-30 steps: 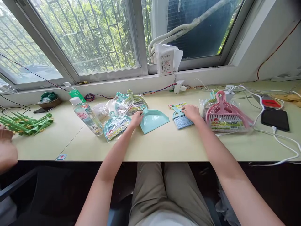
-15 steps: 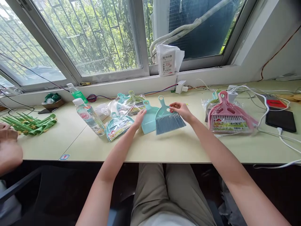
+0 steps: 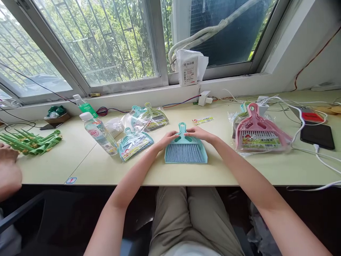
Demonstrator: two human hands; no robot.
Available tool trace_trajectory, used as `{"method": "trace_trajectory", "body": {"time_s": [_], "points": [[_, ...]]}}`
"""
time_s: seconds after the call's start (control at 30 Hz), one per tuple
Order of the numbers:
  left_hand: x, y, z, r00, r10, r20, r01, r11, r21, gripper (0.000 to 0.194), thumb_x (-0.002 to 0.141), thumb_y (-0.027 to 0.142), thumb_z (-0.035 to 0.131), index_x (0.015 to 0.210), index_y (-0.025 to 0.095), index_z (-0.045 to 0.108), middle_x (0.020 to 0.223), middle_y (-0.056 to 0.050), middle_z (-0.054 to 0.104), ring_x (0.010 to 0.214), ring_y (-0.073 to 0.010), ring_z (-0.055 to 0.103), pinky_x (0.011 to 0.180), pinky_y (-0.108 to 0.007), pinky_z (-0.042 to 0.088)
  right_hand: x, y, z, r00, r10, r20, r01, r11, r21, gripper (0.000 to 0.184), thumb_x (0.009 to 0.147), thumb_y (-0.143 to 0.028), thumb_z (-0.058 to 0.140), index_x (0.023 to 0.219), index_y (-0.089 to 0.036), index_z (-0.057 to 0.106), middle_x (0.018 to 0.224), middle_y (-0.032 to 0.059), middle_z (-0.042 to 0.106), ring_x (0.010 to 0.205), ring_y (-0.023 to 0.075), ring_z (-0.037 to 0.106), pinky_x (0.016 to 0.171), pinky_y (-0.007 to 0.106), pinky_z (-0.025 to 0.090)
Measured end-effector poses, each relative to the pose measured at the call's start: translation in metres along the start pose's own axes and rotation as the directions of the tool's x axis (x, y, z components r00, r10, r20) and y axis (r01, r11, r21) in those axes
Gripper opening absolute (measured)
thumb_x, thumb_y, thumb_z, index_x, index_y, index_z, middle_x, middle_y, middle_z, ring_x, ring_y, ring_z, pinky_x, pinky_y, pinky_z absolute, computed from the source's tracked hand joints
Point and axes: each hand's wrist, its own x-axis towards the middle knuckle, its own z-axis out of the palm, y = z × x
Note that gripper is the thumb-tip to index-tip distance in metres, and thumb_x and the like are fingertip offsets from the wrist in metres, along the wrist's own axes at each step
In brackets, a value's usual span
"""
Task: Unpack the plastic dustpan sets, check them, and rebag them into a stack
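A light-blue hand brush with grey-blue bristles lies nested on a matching dustpan, whose rim shows around the bristles. My left hand grips the left side of the pair near the handle. From the other side my right hand closes on it, thumb on the brush. Behind them a printed label card lies flat on the table. To the left is a bagged blue brush-and-dustpan set, with a bagged green set behind it.
Bagged pink sets stand at right, near a black phone and white cables. Two bottles stand at left. Beyond them lie green stalk-like pieces, beside another person's hand. A white package rests on the windowsill.
My right hand has lifted the brush from beside the card, carried it left and laid it on the dustpan. The dustpan has shifted right and toward me, now held with the brush.
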Motion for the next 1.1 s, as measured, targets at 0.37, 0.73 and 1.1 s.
{"method": "trace_trajectory", "body": {"time_s": [0.37,0.73,1.1], "points": [[0.003,0.0,-0.007,0.999,0.013,0.034,-0.013,1.0,-0.02,0.04,0.068,0.05,0.074,0.089,0.017,0.062,0.085,-0.002,0.066,0.078,-0.0157,0.059,0.072,-0.028,0.042,0.013,0.016,0.015,0.976,0.17,-0.134,-0.118,0.937,0.33,0.033,0.053,-0.032,0.087,0.079,-0.016,0.073,0.087,0.008,0.076,0.086,0.0267,0.07,0.078,0.036,0.056],[-0.005,-0.004,-0.012,0.985,-0.132,0.111,0.155,0.96,-0.234,0.057,0.067,0.042,0.081,0.118,0.022,0.065,0.112,-0.01,0.07,0.1,-0.0285,0.067,0.084,-0.037,0.051,0.017,0.025,0.0,0.91,-0.003,-0.414,0.017,0.999,0.03,0.052,0.092,-0.059,0.043,0.093,-0.015,0.07,0.105,0.0161,0.073,0.102,0.0285,0.067,0.089,0.043,0.053],[0.01,-0.022,-0.019,0.929,-0.115,-0.352,-0.013,0.94,-0.34,0.063,0.065,0.03,0.081,0.122,0.022,0.055,0.119,-0.01,0.065,0.106,-0.0257,0.065,0.089,-0.038,0.054,0.017,0.064,-0.031,0.938,-0.079,-0.337,-0.186,0.706,-0.683,0.022,0.092,-0.036,0.05,0.099,-0.02,0.064,0.124,0.0122,0.066,0.115,0.0264,0.059,0.11,0.055,0.026]]}}
